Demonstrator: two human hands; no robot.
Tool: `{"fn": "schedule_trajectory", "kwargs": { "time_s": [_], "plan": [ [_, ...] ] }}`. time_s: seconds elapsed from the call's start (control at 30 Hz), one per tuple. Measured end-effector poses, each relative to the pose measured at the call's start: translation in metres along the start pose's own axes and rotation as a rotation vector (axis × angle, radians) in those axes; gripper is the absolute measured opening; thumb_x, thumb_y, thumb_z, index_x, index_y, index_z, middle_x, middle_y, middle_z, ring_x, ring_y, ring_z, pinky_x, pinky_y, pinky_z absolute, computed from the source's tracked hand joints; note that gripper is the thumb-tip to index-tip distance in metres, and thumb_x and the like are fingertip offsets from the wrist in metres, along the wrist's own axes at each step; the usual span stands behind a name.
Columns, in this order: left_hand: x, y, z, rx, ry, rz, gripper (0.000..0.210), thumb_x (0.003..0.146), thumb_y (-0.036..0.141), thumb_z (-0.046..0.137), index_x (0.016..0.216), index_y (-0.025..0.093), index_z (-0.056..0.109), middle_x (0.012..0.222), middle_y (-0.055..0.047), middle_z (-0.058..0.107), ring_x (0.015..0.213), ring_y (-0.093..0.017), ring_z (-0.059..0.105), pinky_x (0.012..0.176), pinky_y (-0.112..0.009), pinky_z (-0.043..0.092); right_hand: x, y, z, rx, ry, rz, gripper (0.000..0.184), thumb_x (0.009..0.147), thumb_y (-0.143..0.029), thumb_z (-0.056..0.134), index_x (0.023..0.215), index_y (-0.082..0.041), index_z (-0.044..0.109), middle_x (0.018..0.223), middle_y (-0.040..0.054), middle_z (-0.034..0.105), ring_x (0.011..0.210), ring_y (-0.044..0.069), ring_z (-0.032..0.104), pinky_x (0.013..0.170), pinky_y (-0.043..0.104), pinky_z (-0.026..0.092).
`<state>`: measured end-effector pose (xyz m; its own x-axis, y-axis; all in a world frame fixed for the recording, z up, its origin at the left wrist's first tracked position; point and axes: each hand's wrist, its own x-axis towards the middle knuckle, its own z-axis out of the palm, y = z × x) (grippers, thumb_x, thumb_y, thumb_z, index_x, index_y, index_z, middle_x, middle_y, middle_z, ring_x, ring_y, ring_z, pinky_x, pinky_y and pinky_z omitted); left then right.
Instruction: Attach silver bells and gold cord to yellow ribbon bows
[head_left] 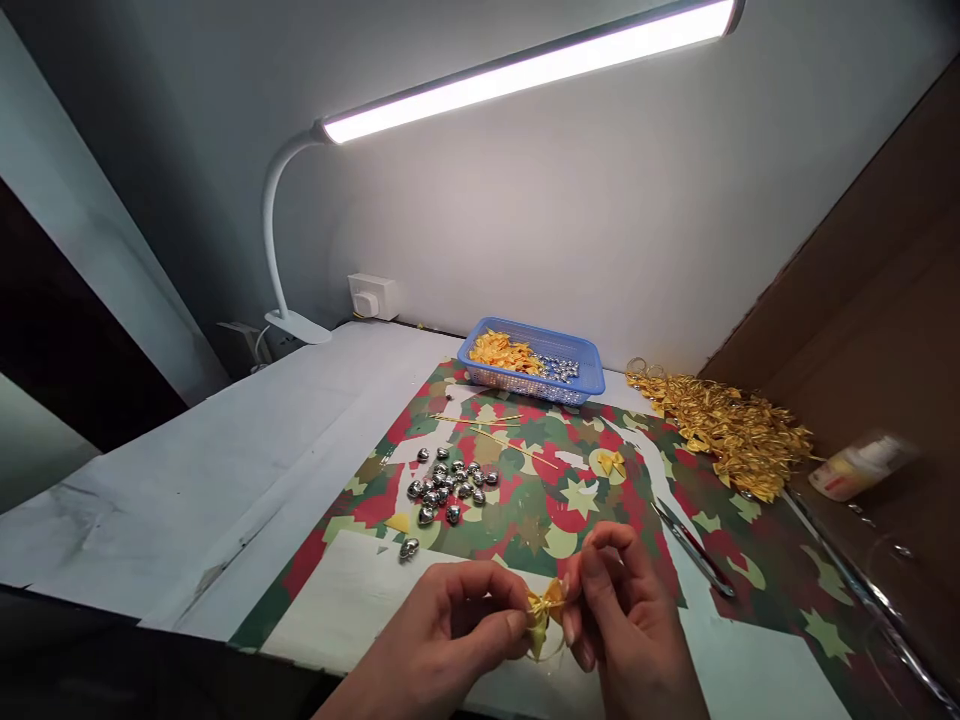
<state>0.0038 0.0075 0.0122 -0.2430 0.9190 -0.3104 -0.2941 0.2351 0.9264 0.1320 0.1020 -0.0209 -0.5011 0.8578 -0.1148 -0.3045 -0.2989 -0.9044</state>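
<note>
Bow (pixel 543 608), yellow, one: held between hands, above near edge of tabletop (pixel 300 400); long axis seemingly one to seven o'clock. Left hand (pixel 459 628): grip pinched on bow, from nine o'clock. Right hand (pixel 626 605): bow touched from three o'clock; whether grasped, cannot be told. Bells (pixel 441 480), silver: clustered toward eleven o'clock.

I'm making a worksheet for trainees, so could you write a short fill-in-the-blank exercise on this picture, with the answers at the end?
1. Of the left hand and right hand, both at the bow, the ____ one is nearer the metal tool.
2. The basket is ____ in colour.
3. The lamp is switched ____.
4. In this view, the loose bells lie to the ____ of the tool.

Missing words: right; blue; on; left.
</note>
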Motion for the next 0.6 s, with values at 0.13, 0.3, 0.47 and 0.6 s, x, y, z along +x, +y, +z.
{"fn": "schedule_trajectory", "kwargs": {
  "time_s": [0.13, 0.3, 0.47, 0.6],
  "plan": [
    [0.001, -0.004, -0.002, -0.101, 0.043, -0.067, 0.014, 0.074, 0.028, 0.078, 0.076, 0.015, 0.072, 0.075, -0.003, 0.070, 0.077, -0.020, 0.058, 0.076, -0.031, 0.044, 0.003, 0.003, -0.005, -0.042, -0.008, -0.009, 0.039, 0.081, -0.056, 0.075, 0.083, -0.021, 0.059, 0.059, -0.0069, 0.056, 0.045, 0.004, 0.046, 0.043, 0.012, 0.036],
    [0.003, -0.006, -0.001, -0.150, 0.059, -0.045, 0.013, 0.076, 0.028, 0.076, 0.076, 0.015, 0.072, 0.075, -0.003, 0.069, 0.075, -0.018, 0.058, 0.077, -0.031, 0.047, 0.006, 0.005, -0.011, 0.033, 0.029, 0.027, 0.037, 0.079, -0.051, 0.079, 0.086, -0.021, 0.060, 0.058, -0.0081, 0.053, 0.045, 0.001, 0.042, 0.045, 0.011, 0.030],
    [0.002, -0.005, 0.002, -0.179, 0.020, -0.042, 0.014, 0.079, 0.029, 0.076, 0.076, 0.016, 0.071, 0.076, -0.001, 0.069, 0.075, -0.017, 0.058, 0.080, -0.031, 0.049, 0.009, 0.009, -0.016, 0.255, 0.032, 0.085, 0.033, 0.080, -0.048, 0.078, 0.093, -0.027, 0.056, 0.064, -0.0091, 0.049, 0.049, 0.003, 0.043, 0.048, 0.014, 0.036],
    [0.003, -0.007, 0.001, -0.178, 0.015, -0.025, 0.016, 0.079, 0.030, 0.076, 0.076, 0.016, 0.070, 0.077, -0.002, 0.070, 0.076, -0.016, 0.058, 0.078, -0.029, 0.050, 0.014, 0.014, -0.022, 0.389, 0.016, 0.108, 0.045, 0.072, -0.046, 0.084, 0.104, -0.034, 0.055, 0.066, -0.0083, 0.045, 0.059, 0.008, 0.048, 0.048, 0.014, 0.038]
  ]
}}
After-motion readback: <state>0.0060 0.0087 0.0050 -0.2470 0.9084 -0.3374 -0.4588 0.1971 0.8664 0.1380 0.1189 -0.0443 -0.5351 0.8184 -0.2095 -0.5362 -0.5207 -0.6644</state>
